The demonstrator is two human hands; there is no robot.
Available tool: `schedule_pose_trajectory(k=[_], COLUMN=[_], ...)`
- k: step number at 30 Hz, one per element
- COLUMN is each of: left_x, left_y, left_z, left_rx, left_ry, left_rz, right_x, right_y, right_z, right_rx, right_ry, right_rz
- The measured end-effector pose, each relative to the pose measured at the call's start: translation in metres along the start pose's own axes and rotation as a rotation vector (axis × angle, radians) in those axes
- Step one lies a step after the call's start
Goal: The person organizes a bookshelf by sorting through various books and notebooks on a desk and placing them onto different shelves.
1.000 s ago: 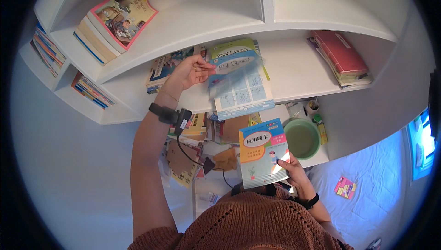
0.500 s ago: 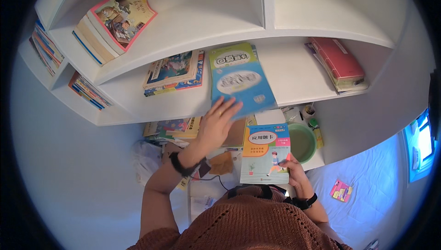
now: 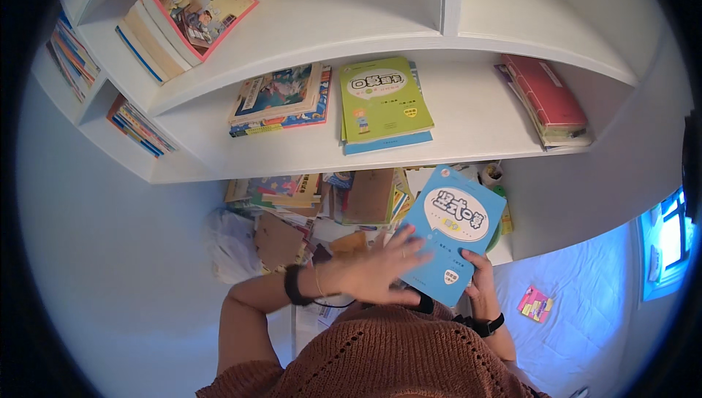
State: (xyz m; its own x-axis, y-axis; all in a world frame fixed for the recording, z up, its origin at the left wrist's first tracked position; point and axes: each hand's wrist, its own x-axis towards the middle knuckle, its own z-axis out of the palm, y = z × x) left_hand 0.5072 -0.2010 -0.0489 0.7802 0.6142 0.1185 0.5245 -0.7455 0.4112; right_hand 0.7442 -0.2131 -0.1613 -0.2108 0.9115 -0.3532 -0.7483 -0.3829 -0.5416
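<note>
My right hand (image 3: 480,275) grips the lower right edge of a blue workbook (image 3: 457,233) with a white oval on its cover, held tilted in front of my chest. Whether another book lies behind it cannot be seen. Beside its left edge, my left hand (image 3: 380,270) has its fingers spread and slightly blurred, the fingertips over or close to the cover. A green workbook (image 3: 384,102) rests on the middle shelf, on top of a blue book (image 3: 391,143) whose lower edge sticks out.
Left of the green workbook lies a stack of picture books (image 3: 281,98); at the right are red-covered volumes (image 3: 545,95). Below the white shelf (image 3: 292,158) are piled books (image 3: 285,193), a plastic bag (image 3: 232,244) and a partly covered green bowl (image 3: 495,237).
My left hand has brought the blue workbook down from the shelf to my right hand, uncovering the green one. The colourful workbook my right hand held is now out of sight.
</note>
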Motion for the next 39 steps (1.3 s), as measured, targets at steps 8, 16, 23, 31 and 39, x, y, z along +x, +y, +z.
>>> schedule_pose_trajectory(k=[8, 16, 23, 31, 39], left_x=[0.088, 0.079, 0.019, 0.011, 0.042], left_y=[-0.144, -0.16, -0.146, -0.133, -0.11], left_z=[-0.067, -0.094, -0.09, -0.109, -0.083], left_rx=[0.312, -0.028, -1.259, -1.341, -0.443], left_ry=[0.538, 0.655, 1.003, 0.962, 0.609], left_rz=[-0.275, -0.64, -0.561, -0.557, -0.531], right_x=[-0.007, -0.017, -0.01, -0.008, -0.005], right_y=[-0.003, -0.005, -0.012, -0.008, 0.0], right_z=[0.002, 0.004, 0.004, 0.0, -0.001], right_rx=[0.006, 0.032, 0.052, 0.017, 0.018], right_ry=[0.0, -0.009, -0.026, -0.01, -0.012], right_rz=[-0.016, -0.04, 0.014, 0.034, 0.063])
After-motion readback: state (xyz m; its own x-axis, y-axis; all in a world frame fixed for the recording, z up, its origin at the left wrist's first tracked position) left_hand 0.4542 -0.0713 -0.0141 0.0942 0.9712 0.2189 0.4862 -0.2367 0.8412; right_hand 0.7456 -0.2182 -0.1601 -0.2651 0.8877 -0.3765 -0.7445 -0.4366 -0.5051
